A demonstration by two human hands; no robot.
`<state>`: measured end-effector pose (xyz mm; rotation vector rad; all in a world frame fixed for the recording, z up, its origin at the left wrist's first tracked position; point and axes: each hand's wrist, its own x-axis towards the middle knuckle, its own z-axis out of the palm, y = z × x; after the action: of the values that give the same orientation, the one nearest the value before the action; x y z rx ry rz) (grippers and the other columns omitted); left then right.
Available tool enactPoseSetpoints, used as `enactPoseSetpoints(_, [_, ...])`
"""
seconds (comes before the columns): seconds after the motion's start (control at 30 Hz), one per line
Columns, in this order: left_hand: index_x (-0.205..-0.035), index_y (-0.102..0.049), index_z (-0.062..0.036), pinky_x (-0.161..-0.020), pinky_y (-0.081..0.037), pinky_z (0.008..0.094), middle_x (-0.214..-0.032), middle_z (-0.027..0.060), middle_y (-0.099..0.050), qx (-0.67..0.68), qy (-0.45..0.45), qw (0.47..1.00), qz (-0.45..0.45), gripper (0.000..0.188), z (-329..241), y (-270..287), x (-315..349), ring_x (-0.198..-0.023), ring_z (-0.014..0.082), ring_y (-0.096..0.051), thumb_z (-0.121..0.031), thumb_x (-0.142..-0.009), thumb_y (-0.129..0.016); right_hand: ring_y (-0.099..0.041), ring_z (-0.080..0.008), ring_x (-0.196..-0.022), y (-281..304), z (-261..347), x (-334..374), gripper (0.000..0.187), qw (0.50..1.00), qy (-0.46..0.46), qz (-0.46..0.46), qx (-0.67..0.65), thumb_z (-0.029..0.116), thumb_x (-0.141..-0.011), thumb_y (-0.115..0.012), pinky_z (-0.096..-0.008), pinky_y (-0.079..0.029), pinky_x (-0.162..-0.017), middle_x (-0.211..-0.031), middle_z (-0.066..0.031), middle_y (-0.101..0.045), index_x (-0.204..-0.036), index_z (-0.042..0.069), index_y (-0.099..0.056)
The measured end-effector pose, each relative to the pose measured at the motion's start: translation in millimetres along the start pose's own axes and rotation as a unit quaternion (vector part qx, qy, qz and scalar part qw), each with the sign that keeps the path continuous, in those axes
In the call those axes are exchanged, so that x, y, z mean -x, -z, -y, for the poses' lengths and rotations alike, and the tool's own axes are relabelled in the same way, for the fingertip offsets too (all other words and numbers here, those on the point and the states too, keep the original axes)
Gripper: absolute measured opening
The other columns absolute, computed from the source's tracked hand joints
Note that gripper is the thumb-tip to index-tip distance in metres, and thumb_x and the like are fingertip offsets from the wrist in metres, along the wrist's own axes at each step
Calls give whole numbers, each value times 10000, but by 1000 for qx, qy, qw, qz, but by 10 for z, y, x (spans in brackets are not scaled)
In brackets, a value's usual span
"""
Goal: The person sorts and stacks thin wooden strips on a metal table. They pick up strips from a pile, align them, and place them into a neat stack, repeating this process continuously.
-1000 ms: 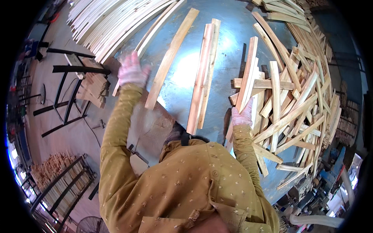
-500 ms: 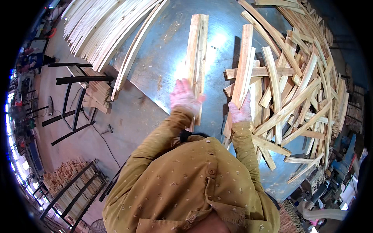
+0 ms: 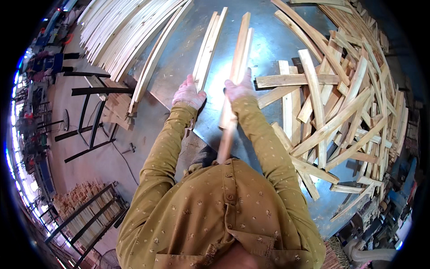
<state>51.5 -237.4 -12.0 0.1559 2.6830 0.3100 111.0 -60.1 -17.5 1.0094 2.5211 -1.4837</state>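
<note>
My left hand (image 3: 188,93) is closed round the near part of a pair of pale wooden strips (image 3: 209,47), which lie side by side on the metal table. To its right, my right hand (image 3: 240,88) grips two more wooden strips (image 3: 238,51) between thumb and fingers. These are uneven in length, and one reaches back toward my shirt. A narrow gap of bare metal separates the two pairs. My fingers partly hide the gripped parts of the strips.
A jumbled heap of wooden strips (image 3: 331,107) covers the table's right side. Neat rows of strips (image 3: 125,31) lie at the far left. Beyond the table's left edge stand a black metal frame (image 3: 89,107) and a rack of stacked wood (image 3: 85,206).
My right hand has carried its strips left, away from the heap. My left hand has shifted left with its pair, going from lying flat on it to gripping it.
</note>
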Motion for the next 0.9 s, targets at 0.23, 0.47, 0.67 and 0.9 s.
enactPoseSetpoints(0.23, [-1485,-319,-53,-1064,-408,396,-1431,237,-474,110,-55,992,1,757,238,18,-4,-1302,393,-477,-370,-864,-614,-601,-396,-1155,-578,-243,-123,695,971,-60,138,-187,251,-914,-558,-388,-464,-1021,-1290,-263,-582,-1512,56,-263])
enactPoseSetpoints(0.47, [-1476,-308,-10,-1098,-382,402,-1458,248,-435,101,-85,991,0,804,193,50,-82,-1340,396,-434,-438,-867,-611,-580,-374,-1208,-257,158,-931,585,965,24,62,252,376,-938,-463,-416,-456,-1036,-1278,-227,-608,-1400,17,-439])
enactPoseSetpoints(0.67, [-1516,-197,-28,-1086,-392,450,-1424,227,-452,75,-34,997,4,1041,60,-19,18,-1296,402,-460,-403,-741,-782,-581,-396,-1186,-231,278,-813,486,980,-51,47,186,359,-936,-457,-437,-441,-1037,-1267,-220,-613,-1333,83,-509])
enactPoseSetpoints(0.9, [-1397,-418,24,-810,-581,337,-1151,128,-635,747,-131,609,233,904,887,-70,-237,-949,214,-669,-421,-724,-823,-598,-414,-1130,-67,-124,-725,511,995,5,12,96,396,-917,-515,-476,-449,-986,-1195,-227,-643,-1308,68,-530])
